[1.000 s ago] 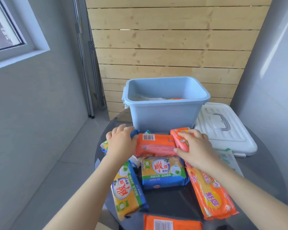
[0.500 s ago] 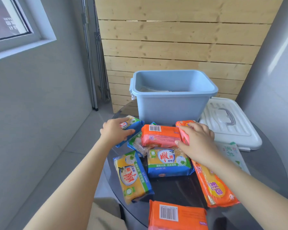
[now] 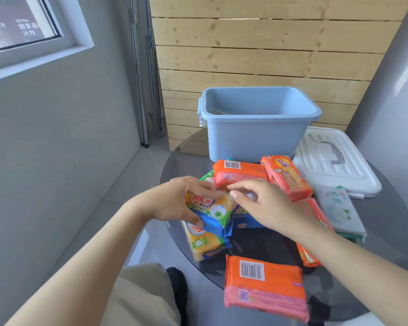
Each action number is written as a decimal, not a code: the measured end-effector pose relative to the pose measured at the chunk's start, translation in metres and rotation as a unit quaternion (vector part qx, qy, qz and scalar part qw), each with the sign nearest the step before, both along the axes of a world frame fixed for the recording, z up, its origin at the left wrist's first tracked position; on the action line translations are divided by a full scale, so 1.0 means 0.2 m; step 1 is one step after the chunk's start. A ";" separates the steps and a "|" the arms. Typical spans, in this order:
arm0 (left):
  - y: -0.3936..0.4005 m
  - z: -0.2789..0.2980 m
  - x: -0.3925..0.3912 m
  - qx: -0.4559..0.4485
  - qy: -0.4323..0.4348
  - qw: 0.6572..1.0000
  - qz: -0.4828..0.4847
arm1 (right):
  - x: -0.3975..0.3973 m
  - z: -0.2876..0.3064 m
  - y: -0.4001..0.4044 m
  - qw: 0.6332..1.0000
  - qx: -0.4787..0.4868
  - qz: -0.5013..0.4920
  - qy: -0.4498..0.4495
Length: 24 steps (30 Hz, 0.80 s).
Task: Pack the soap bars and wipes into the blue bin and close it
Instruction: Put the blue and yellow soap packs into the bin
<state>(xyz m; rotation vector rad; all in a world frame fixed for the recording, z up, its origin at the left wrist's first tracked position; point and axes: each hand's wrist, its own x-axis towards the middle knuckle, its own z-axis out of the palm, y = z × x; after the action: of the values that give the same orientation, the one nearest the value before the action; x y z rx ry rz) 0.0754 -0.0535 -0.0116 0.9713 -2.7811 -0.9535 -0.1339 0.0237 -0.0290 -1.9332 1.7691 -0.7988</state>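
Note:
The open blue bin [image 3: 252,135] stands at the far side of the round glass table [image 3: 386,243], its white lid [image 3: 335,161] lying flat to its right. My left hand [image 3: 181,198] grips a yellow-and-blue soap pack [image 3: 214,211], lifted above another yellow soap pack [image 3: 204,243]. My right hand [image 3: 266,205] hovers beside it with fingers spread, holding nothing. Orange soap packs lie around: one [image 3: 239,174] in front of the bin, one [image 3: 286,180] tilted to its right, one [image 3: 265,285] near me. A white wipes pack [image 3: 339,210] rests at the right.
A grey wall with a window is on the left and a wooden slat wall stands behind the bin. Folded metal legs [image 3: 149,90] lean in the corner. My knee in beige trousers [image 3: 146,297] is under the table's near edge.
My left hand took hold of the yellow-and-blue soap pack and drew it toward the middle. My right hand let go of the orange pack and moved left toward the held pack.

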 end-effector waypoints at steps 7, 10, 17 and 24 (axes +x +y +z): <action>0.00 -0.02 0.08 0.102 0.032 0.984 0.139 | 0.08 -0.02 0.05 0.994 0.102 -0.026 -0.034; -0.01 -0.05 0.12 0.114 0.022 0.968 0.222 | 0.12 -0.01 0.07 0.990 0.132 -0.037 -0.033; 0.03 -0.08 0.06 0.184 0.047 0.954 0.232 | 0.19 0.02 0.16 0.954 0.299 -0.026 -0.015; 0.04 -0.03 0.10 0.191 -0.004 0.942 0.274 | 0.23 0.01 0.13 0.927 0.321 -0.036 -0.188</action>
<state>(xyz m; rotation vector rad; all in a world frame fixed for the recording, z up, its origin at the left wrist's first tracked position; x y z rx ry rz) 0.0949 -0.0453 -0.0183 1.6756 -2.1464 -1.3908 -0.0879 0.0495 -0.0266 -1.2018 1.5996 -0.4776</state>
